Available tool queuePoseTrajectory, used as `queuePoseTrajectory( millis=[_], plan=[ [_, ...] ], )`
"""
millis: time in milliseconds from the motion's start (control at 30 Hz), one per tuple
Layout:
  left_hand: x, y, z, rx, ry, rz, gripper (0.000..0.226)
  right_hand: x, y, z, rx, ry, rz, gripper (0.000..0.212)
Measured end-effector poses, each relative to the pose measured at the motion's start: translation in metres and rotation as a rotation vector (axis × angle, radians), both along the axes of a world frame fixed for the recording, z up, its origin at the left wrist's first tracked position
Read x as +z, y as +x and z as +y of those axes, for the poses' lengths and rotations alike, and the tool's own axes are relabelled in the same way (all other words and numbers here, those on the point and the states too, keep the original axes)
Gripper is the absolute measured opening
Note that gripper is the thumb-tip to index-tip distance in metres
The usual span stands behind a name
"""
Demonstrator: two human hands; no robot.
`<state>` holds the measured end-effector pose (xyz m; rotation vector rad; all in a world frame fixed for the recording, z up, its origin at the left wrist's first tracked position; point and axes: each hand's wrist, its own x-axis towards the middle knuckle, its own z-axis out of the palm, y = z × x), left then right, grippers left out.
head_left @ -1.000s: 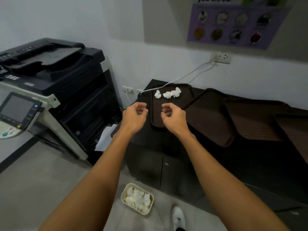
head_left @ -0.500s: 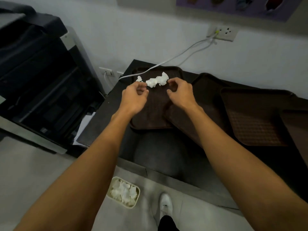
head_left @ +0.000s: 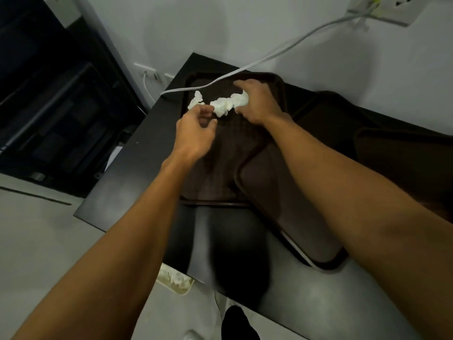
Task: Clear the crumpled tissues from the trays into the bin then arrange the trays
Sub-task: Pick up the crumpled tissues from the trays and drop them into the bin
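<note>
Three crumpled pieces lie in a row at the far end of the left tray (head_left: 213,203), which sits on a black counter (head_left: 137,173). The right hand (head_left: 257,101) reaches over the right end of the tissue clump (head_left: 230,104); its fingers curl round the far side and the thumb comes in on the near side, so the wad sits in its grasp. The left hand (head_left: 196,133) hovers just near of the row with its fingers loosely bent and the thumb held apart from them, nothing between them. Its forefinger is right beside the small tissue (head_left: 196,100) at the left end; whether it touches is not clear.

A second tray (head_left: 282,192) overlaps the first one's right side at a slant, and a third tray (head_left: 404,155) lies further right. A white cable (head_left: 269,55) runs from a wall socket (head_left: 380,8) across the tray's far left corner. On the floor below the counter's near edge stands the bin (head_left: 182,289), partly hidden, with white tissues inside. A dark printer (head_left: 49,94) stands on the left.
</note>
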<state>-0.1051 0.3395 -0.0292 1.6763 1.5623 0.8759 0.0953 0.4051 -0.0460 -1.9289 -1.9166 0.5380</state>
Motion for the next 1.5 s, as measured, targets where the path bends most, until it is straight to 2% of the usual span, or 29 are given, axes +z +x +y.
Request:
queuePoseTrajectory(
  millis=[67,133,333,500,667,767,967,1167,1500],
  plan=[
    [-0.004,0.002,0.008,0.008,-0.006,0.01,0.033,-0.009,-0.001,0.01,0.026,-0.026,-0.039,0.067],
    [-0.007,0.005,0.015,0.009,-0.008,0.03,0.035,-0.017,0.002,0.015,0.016,-0.007,-0.024,0.05],
    [-0.012,0.017,0.035,0.0,0.0,0.081,0.036,-0.013,0.017,0.001,-0.149,0.135,0.157,0.02],
    [-0.015,0.032,0.053,-0.104,0.103,0.271,0.041,0.0,0.028,-0.026,-0.216,0.201,0.241,0.019],
    [-0.016,0.043,0.075,-0.28,0.011,0.524,0.058,0.008,0.034,-0.044,-0.264,0.153,0.275,0.022],
    [-0.016,0.047,0.078,-0.354,0.047,0.607,0.045,0.01,0.037,-0.054,-0.279,0.133,0.304,0.021],
    [-0.023,0.038,0.056,-0.223,0.076,0.378,0.023,0.017,0.033,-0.069,-0.275,0.117,0.335,0.022],
    [-0.02,0.009,0.013,-0.016,0.054,0.154,0.02,0.021,0.007,-0.091,-0.272,0.133,0.35,0.021],
    [0.006,-0.073,-0.093,0.137,0.06,-0.015,0.021,0.038,-0.08,-0.161,-0.186,0.171,0.424,0.017]
  ],
)
